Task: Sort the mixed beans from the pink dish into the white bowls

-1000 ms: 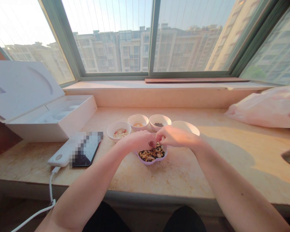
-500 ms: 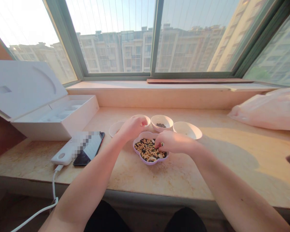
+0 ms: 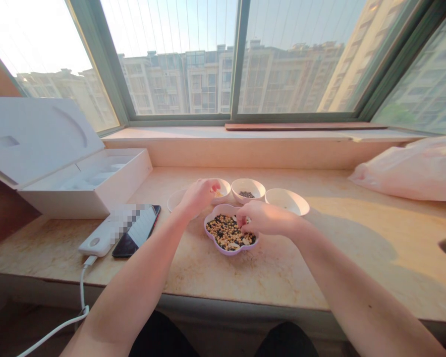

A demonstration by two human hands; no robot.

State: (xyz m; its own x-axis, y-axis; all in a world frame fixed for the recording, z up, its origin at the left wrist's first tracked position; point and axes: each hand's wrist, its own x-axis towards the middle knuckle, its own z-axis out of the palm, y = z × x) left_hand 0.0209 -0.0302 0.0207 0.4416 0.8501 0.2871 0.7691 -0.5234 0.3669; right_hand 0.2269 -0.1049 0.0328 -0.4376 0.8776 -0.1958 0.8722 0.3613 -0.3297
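A lilac-rimmed, flower-shaped bowl holds a mix of yellow beans, black beans and a few larger pale, flat seeds. My right hand is at its right side, fingertips pinched together just at the beans; anything between them is too small to make out. My left hand is held over the front left of a small white bowl with yellow beans in it. Its fingers are closed together, and what they hold, if anything, is hidden. Beside that bowl stands another white bowl with small dark beans.
A wide white bowl stands at the right of the row, and a pale dish is partly behind my left wrist. On the left lie a phone, a white power bank with a cable, and an open white box. A plastic bag rests far right.
My left hand has shifted slightly left and opened a view of the yellow beans in the small bowl. My right hand stays almost where it was at the flower-shaped bowl.
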